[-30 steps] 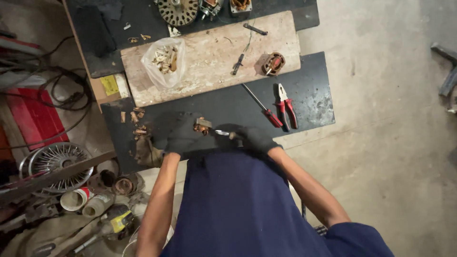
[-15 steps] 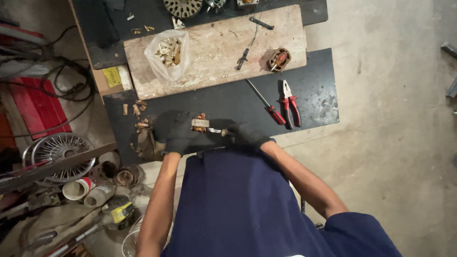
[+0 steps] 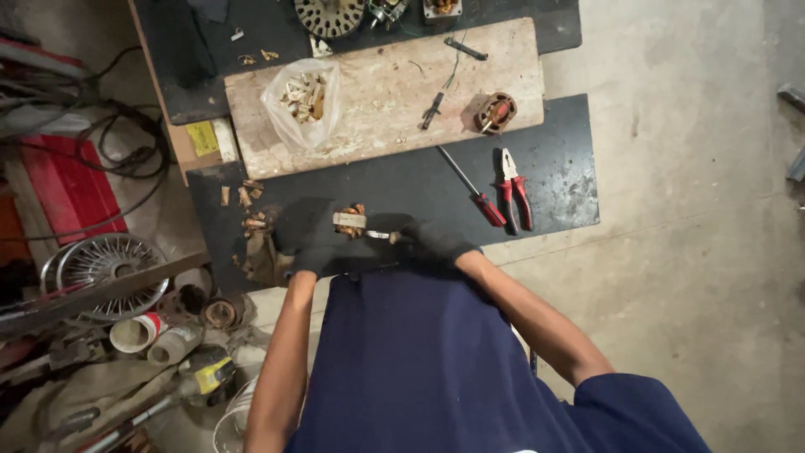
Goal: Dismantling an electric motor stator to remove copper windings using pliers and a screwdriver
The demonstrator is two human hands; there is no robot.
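My gloved left hand (image 3: 306, 239) grips a small copper-wound part (image 3: 350, 222); right hand (image 3: 436, 243) closes on a thin tool (image 3: 379, 236) — stripped scraps (image 3: 247, 205) lie beside, work looks unfinished.

Both forearms reach forward from the body, bare from the elbows down, and both hands wear dark gloves. The left hand (image 3: 303, 239) is closed, its fingers curled toward the right. The right hand (image 3: 434, 243) is also closed, its fingers pointing left toward the left hand's fingertips. The two hands sit level and near each other, not touching.
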